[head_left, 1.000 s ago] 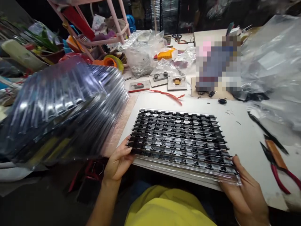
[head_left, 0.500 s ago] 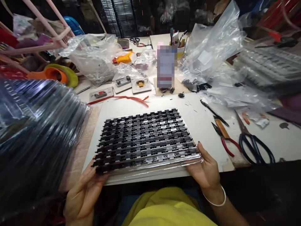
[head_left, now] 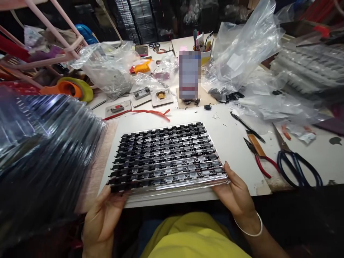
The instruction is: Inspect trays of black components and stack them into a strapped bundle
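A clear plastic tray filled with rows of small black parts lies on a white board in front of me. My left hand grips the tray's near left corner. My right hand grips its near right corner, thumb on the top edge; a bangle sits on that wrist. To the left a tall leaning stack of similar clear trays fills the view, blurred.
Red-handled pliers, a black tool and blue-handled scissors lie right of the board. Crumpled plastic bags, small jigs, a red tie and tape rolls crowd the back. More trays sit far right.
The view swung to the right over the last second, bringing scissors and the right trays into sight. Both hands kept hold of the tray's near corners; it shifted only slightly.
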Tool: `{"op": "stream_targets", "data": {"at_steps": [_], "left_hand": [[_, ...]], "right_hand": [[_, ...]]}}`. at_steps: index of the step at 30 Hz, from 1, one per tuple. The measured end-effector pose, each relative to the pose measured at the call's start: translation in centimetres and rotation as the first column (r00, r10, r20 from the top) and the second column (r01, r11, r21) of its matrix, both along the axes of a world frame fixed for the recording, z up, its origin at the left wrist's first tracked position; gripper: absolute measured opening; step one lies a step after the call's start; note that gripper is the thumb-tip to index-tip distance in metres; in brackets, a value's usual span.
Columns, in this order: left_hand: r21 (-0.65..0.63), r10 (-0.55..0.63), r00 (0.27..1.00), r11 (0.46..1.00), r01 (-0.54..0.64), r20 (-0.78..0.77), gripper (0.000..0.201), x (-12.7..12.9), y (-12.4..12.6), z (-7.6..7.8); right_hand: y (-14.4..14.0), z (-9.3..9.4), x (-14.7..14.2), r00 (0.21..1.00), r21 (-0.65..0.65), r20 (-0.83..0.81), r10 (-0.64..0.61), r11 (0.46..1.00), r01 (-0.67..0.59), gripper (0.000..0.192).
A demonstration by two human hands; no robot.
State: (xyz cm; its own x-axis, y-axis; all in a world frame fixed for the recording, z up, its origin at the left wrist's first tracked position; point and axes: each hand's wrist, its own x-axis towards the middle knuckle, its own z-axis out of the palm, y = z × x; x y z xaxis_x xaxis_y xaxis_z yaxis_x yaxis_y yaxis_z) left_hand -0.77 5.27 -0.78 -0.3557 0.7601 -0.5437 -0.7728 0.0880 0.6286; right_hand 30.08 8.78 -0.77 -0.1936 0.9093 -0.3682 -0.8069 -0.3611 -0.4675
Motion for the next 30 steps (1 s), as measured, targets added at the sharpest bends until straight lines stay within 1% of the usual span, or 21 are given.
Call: {"op": "stream_targets", "data": {"at_steps": [5,11,14,18,21,24,26,28,30], "left_hand": [[0.018,0.019,0.999,1.000,-0.019,0.036,0.044,0.1,0.0,0.0],[0.047,-0.001,0.997,0.999,-0.003,0.080,0.037,0.0,-0.4,-0.2],[0.078,-0.018,0.996,0.997,0.011,0.091,0.036,0.2,-0.4,-0.2],[0.171,-0.064,0.993,0.984,0.046,0.102,0.039,0.5,-0.5,-0.2],[0.220,-0.080,0.989,0.974,0.051,0.123,0.037,0.5,-0.8,-0.3],[0.235,-0.049,0.984,0.972,0.007,0.172,0.033,0.5,-1.1,-0.5],[0.249,-0.035,0.977,0.968,-0.019,0.211,0.033,0.4,-1.2,-0.6],[0.259,-0.041,0.971,0.966,-0.022,0.234,0.033,0.2,-1.3,-0.6],[0.250,-0.072,0.970,0.968,0.011,0.234,0.033,0.0,-1.4,-0.5]], "right_hand": [[0.2,0.0,-0.3,0.998,-0.062,0.031,-0.050,0.997,0.052,0.025],[0.4,0.1,-0.5,0.994,-0.121,0.062,-0.087,0.988,0.094,0.025],[0.3,0.2,-0.6,0.984,-0.176,0.135,-0.117,0.974,0.140,0.026],[0.1,0.4,-0.8,0.951,-0.232,0.272,-0.145,0.949,0.212,0.027],[-0.1,0.6,-1.0,0.935,-0.198,0.327,-0.139,0.957,0.212,0.028],[-0.4,0.7,-1.0,0.918,-0.112,0.362,-0.161,0.970,0.214,0.030],[-0.7,0.7,-1.0,0.911,-0.083,0.381,-0.160,0.975,0.206,0.031],[-1.0,0.7,-0.9,0.910,-0.076,0.395,-0.125,0.983,0.168,0.031],[-1.1,0.7,-0.9,0.909,-0.069,0.410,-0.082,0.990,0.121,0.031]]}}
